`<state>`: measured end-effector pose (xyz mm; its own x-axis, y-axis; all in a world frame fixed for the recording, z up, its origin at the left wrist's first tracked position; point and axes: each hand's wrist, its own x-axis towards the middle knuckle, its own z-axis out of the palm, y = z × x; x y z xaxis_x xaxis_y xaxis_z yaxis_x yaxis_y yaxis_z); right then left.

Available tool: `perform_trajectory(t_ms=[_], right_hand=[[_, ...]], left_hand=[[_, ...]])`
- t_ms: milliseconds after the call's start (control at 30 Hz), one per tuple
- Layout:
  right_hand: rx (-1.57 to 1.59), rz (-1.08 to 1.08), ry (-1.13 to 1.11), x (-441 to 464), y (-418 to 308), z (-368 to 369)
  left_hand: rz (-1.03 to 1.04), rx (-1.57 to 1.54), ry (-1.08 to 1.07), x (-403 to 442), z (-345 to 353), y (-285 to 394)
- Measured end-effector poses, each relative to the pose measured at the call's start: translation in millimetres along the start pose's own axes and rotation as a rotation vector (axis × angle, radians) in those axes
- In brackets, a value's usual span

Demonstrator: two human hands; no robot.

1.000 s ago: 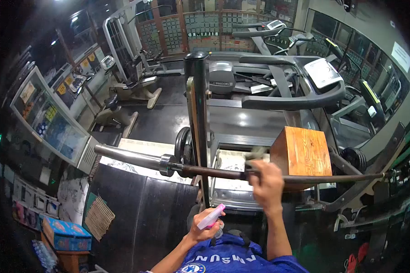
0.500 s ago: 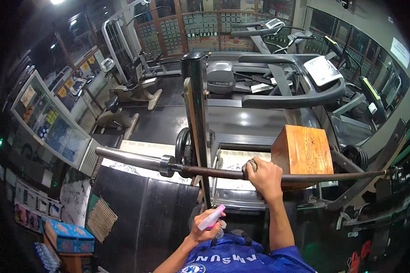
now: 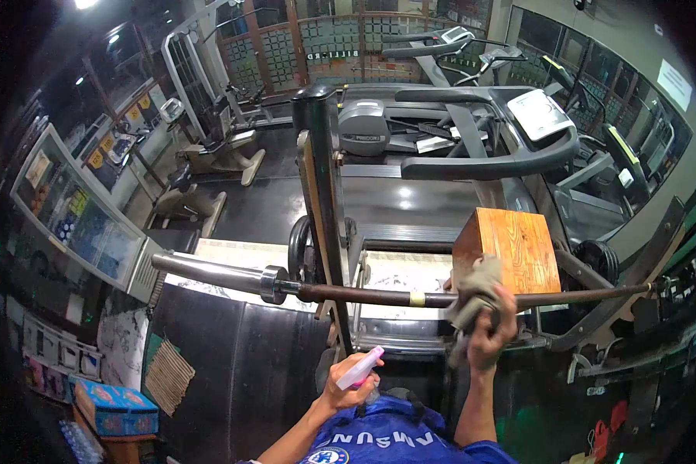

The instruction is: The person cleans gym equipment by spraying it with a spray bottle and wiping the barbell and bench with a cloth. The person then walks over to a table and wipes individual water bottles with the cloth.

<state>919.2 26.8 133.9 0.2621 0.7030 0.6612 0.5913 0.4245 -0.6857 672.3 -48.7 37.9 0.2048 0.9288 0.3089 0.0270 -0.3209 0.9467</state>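
the left hand (image 3: 351, 384) is closed around a pink-and-white spray bottle (image 3: 361, 370); the right hand (image 3: 493, 336), fingers curled, grips a blurred cloth (image 3: 475, 298) at the barbell (image 3: 363, 295). how much bar the cloth has covered cannot be told.

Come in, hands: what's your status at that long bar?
Left hand holding spray bottle. Right hand holding cloth at the bar. Wooden box beyond, not visibly blocking.

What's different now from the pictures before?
The right hand slid the cloth farther right along the bar, and a yellow band on it now shows. The cloth looks looser, less bunched up. Nothing was let go. The left hand still holds the spray bottle, and the wooden box stayed put.
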Motion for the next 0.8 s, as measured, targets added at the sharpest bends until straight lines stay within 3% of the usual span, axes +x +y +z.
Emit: perform_trajectory(t_ms=[33, 100, 167, 267, 400, 500, 633, 767, 800], right_hand=[[-0.171, -0.110, -0.139, 8.2, 4.0, -0.9], [-0.491, -0.099, -0.419, 11.3, 5.9, 20.0], [-0.537, 0.007, -0.443, 16.4, 3.0, 22.4], [-0.661, 0.334, -0.706, 47.9, -8.5, 26.7], [-0.760, 0.395, -0.997, 72.6, 26.0, 46.8], [-0.743, 0.405, -0.976, 69.9, 28.5, 45.2], [-0.636, 0.099, -0.611, 34.9, 6.9, 31.6], [-0.437, -0.396, -0.240, -11.9, 29.2, 20.1], [-0.395, -0.410, -0.216, -20.0, 31.2, 17.8]], left_hand=[[0.019, 0.021, -0.009, 0.2, 0.7, -0.7], [0.061, 0.062, -0.032, 1.2, 1.7, -3.3], [0.044, 0.029, -0.047, 0.1, 3.7, -2.4], [0.012, -0.005, -0.068, -2.3, 1.8, -0.4], [-0.020, -0.063, -0.037, -7.2, 5.1, 0.0], [-0.022, -0.047, -0.039, -12.5, 3.2, 0.3], [0.018, 0.010, -0.027, -12.7, -1.0, 2.4], [-0.004, -0.040, -0.005, -12.5, -1.7, 3.0], [-0.020, -0.055, -0.009, -11.9, -1.4, 3.1]])
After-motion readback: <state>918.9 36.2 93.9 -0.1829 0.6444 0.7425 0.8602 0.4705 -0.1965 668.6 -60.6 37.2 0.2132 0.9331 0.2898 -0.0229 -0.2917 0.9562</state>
